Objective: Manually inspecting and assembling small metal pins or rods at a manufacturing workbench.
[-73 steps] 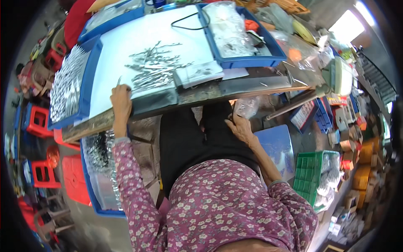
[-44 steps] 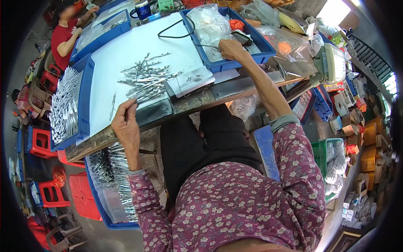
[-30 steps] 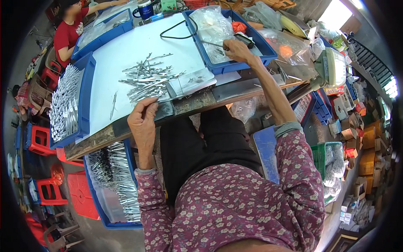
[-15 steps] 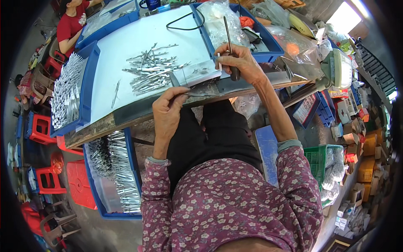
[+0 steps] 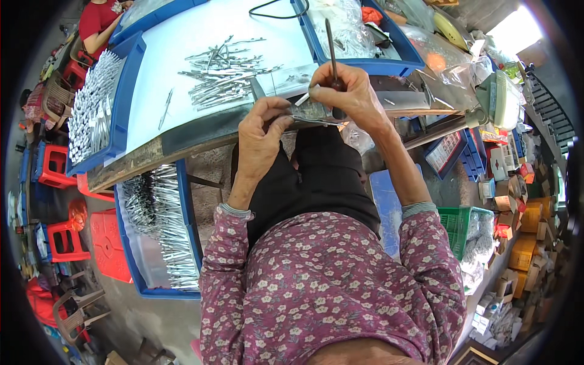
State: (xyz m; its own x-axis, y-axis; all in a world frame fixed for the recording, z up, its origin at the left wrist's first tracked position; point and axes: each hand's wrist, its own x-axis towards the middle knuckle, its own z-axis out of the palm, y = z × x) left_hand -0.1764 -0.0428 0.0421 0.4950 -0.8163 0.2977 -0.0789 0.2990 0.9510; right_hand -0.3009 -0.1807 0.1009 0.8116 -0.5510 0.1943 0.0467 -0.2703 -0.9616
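Note:
My left hand is closed on a slim silver tweezer-like metal piece, which points right along the table's front edge. My right hand grips a screwdriver-like tool with its thin dark shaft pointing up. Between that thumb and forefinger sits a small white strip, slanting toward the left hand. The hands are close together but apart. Beyond them, a loose pile of similar silver pieces lies on a white sheet, with a single piece off to its left.
A blue tray of upright white-ended pieces stands at left. Below the table, another blue tray holds silver pieces. A blue bin with plastic bags is at far right, near a lamp. A person in red sits far left.
My left hand has moved right, bringing the metal piece nearer my right hand. The white strip has turned from upright to slanted. The whole view has shifted slightly.

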